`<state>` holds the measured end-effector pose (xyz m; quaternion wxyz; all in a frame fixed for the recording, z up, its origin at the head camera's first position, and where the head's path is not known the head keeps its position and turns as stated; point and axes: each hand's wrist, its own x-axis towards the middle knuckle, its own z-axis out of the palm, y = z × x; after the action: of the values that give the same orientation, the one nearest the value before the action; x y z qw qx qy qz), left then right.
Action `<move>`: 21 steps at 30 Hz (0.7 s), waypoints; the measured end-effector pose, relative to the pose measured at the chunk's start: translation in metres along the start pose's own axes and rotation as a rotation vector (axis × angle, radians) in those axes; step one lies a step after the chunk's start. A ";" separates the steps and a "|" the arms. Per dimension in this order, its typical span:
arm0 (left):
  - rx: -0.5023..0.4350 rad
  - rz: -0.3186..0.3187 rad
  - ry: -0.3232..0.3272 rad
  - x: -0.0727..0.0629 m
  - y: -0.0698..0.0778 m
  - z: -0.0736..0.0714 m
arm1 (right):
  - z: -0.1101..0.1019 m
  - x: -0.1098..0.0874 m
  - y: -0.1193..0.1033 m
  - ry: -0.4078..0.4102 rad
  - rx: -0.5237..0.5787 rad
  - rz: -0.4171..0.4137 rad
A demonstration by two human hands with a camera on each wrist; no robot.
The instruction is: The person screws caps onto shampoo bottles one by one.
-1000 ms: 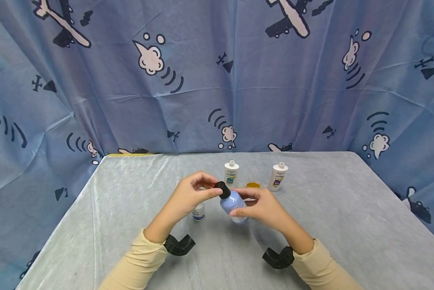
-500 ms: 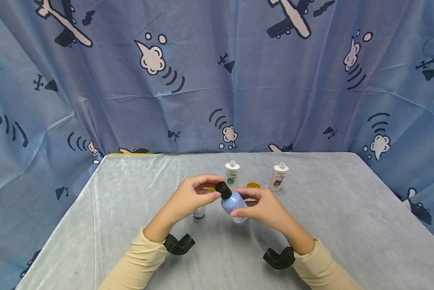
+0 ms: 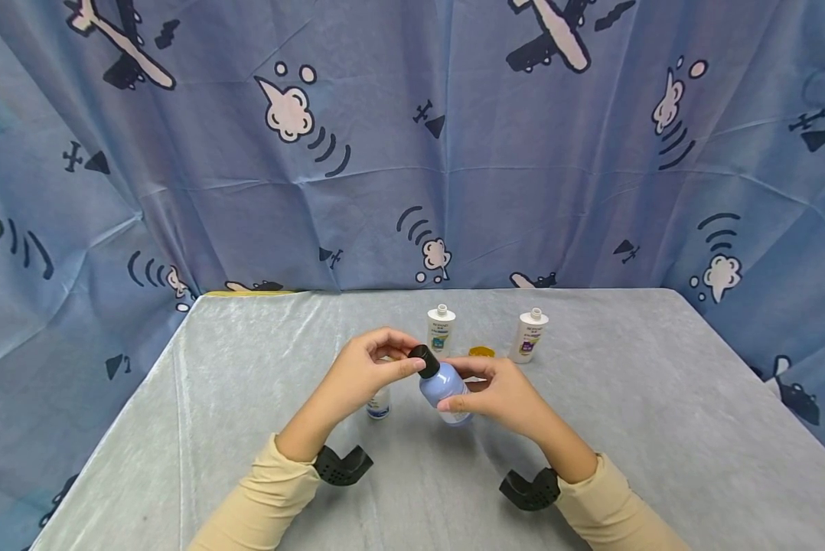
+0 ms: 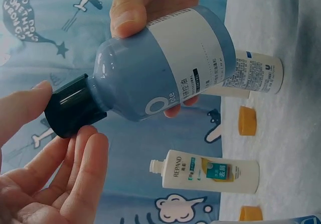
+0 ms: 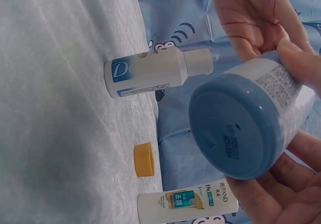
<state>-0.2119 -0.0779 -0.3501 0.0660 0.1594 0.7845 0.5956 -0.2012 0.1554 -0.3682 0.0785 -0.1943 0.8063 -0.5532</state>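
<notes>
A blue bottle (image 3: 441, 386) with a white label is held tilted above the table, its neck toward the upper left in the head view. My right hand (image 3: 498, 392) grips its body, thumb on the near side. With thumb and fingers, my left hand (image 3: 367, 367) pinches the black cap (image 4: 75, 106), which sits on the bottle's neck. The left wrist view has the left thumb at the cap's outer end and the fingers beneath it. The bottle's base (image 5: 230, 136) faces the right wrist camera.
Two white pump-less bottles without caps, one with a teal label (image 3: 441, 329) and one with a purple label (image 3: 528, 337), stand behind. A yellow cap (image 3: 481, 352) lies between them. A white-and-blue bottle (image 3: 378, 405) stands partly behind my left hand.
My left fingers lifted and shifted round the black cap, then came back to a pinch with the thumb across it. My right hand and the bottle have hardly moved.
</notes>
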 end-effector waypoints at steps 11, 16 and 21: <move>-0.071 0.082 -0.107 -0.003 0.004 -0.004 | -0.001 0.001 -0.001 -0.003 -0.009 0.005; -0.089 0.081 -0.118 -0.003 0.004 -0.004 | -0.001 0.001 -0.001 0.000 -0.015 0.006; -0.103 0.023 -0.081 -0.002 0.003 -0.003 | -0.001 0.000 0.000 -0.002 -0.019 0.004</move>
<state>-0.2099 -0.0807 -0.3463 0.0992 0.1888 0.7477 0.6289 -0.2013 0.1558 -0.3679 0.0783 -0.1940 0.8119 -0.5451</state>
